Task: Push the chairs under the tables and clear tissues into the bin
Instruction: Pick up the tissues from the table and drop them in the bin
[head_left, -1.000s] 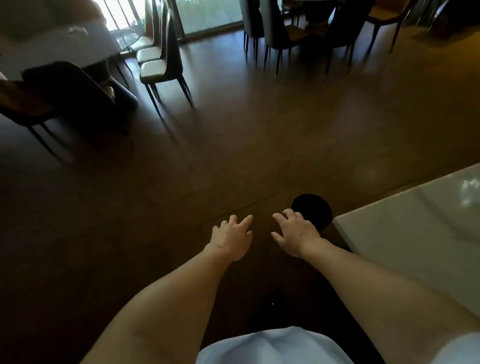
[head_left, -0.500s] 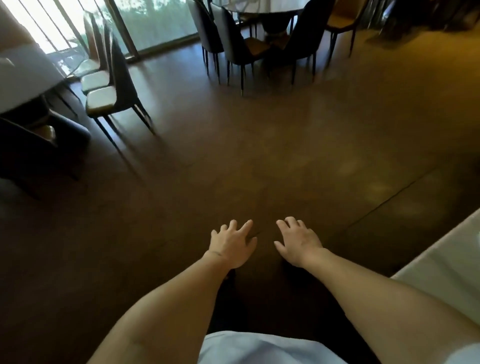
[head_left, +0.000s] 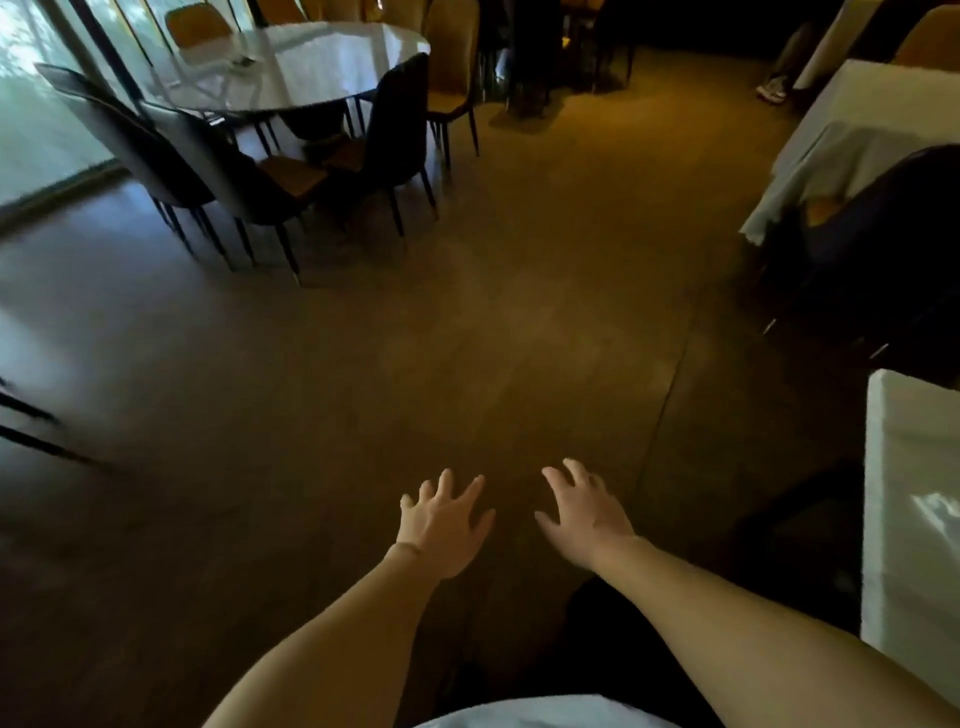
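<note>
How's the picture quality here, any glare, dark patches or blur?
Head view: window at upper left is blown out; round table top catches its glare; far right corner is nearly black; chairs lean from wide-angle distortion; left edge is smeared; both open hands stay fairly sharp.

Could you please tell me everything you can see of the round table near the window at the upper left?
The round table stands at the upper left, beside the bright window. Its top looks pale, glossy and marbled, with a thin dark edge, and it mirrors the window light. A dark central base shows faintly beneath it. Something small and dark lies on the top, too blurred to identify. Dark-backed chairs with tan seats ring it, drawn close, though whether any touches it cannot be told. Neither hand is near it.
</note>
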